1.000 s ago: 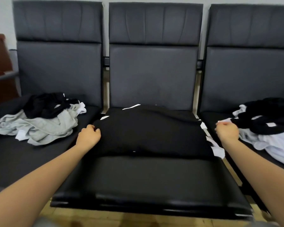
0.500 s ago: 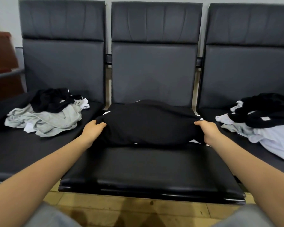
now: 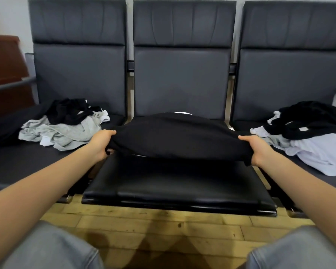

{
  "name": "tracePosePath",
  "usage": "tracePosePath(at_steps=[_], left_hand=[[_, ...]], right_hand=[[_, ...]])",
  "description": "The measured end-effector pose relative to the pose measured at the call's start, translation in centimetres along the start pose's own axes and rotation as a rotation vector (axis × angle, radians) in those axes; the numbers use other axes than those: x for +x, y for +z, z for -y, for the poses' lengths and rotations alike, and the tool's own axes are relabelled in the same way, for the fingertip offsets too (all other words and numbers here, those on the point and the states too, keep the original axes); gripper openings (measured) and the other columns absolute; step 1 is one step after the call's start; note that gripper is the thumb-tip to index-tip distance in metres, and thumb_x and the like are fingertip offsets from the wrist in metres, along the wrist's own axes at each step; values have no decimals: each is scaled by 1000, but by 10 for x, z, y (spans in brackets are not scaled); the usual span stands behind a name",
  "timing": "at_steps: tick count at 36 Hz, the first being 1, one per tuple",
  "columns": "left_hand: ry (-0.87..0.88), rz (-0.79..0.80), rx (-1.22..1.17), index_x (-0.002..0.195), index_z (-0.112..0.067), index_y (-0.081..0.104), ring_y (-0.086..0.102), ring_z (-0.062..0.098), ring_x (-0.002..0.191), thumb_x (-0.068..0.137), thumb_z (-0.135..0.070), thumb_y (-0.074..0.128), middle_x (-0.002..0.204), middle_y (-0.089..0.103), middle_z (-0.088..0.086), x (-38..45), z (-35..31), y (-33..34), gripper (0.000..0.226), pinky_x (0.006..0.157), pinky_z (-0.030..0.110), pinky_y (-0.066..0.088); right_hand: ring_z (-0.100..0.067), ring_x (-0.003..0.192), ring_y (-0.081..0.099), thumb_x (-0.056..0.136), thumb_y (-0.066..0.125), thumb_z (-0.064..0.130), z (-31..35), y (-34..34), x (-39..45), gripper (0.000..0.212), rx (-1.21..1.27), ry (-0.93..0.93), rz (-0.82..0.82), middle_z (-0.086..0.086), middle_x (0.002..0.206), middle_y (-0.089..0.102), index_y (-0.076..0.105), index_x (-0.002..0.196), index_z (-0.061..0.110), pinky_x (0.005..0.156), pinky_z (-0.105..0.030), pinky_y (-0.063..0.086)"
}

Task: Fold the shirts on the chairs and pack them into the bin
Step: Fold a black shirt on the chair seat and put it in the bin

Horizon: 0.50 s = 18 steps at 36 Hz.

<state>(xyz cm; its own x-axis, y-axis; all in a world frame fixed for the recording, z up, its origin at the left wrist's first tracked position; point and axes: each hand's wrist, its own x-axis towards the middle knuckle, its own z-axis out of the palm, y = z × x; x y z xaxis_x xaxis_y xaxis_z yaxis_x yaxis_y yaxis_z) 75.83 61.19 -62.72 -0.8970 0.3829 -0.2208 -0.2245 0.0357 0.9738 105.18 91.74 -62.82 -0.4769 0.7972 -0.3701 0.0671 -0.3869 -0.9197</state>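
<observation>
Black folded shirt [image 3: 179, 136] lifted off middle seat [image 3: 175, 183]; left hand [image 3: 101, 144], right hand [image 3: 257, 147] fingers curled, gripping opposite ends.

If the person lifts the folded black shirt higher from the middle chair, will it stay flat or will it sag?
Probably it sags. The black shirt is soft cloth, held only at its two ends by the left hand and right hand. It looks light for its size. The folds may slip open, as nothing supports the middle.

My hands hold a plain black shirt [image 3: 179, 137]. The chairs [image 3: 182, 74] are dark grey with black seats. A pile of grey, white and black clothes [image 3: 64, 127] lies left; white and black clothes [image 3: 314, 136] right.
</observation>
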Motion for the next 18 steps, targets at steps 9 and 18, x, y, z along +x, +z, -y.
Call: tracePosePath(at_steps=[9,18], left_hand=[[49,94,898,107,-8,59,58,26,86,89,-13,62,105,62,13,-39,31,-27,19,64,25,44],[441,9,1441,141,-15,38,35,37,128,86,-32,59,134,41,17,-45,26,-6,62,103,47,39]], right_hand=[[-34,93,67,86,66,9,-28,-39,-32,28,-528,42,-28,-19,101,71,66,112,0,87,-43,54],[-29,94,67,84,73,16,-25,-37,-30,36,-427,46,-5,-15,105,70,64,116,1,77,-38,54]])
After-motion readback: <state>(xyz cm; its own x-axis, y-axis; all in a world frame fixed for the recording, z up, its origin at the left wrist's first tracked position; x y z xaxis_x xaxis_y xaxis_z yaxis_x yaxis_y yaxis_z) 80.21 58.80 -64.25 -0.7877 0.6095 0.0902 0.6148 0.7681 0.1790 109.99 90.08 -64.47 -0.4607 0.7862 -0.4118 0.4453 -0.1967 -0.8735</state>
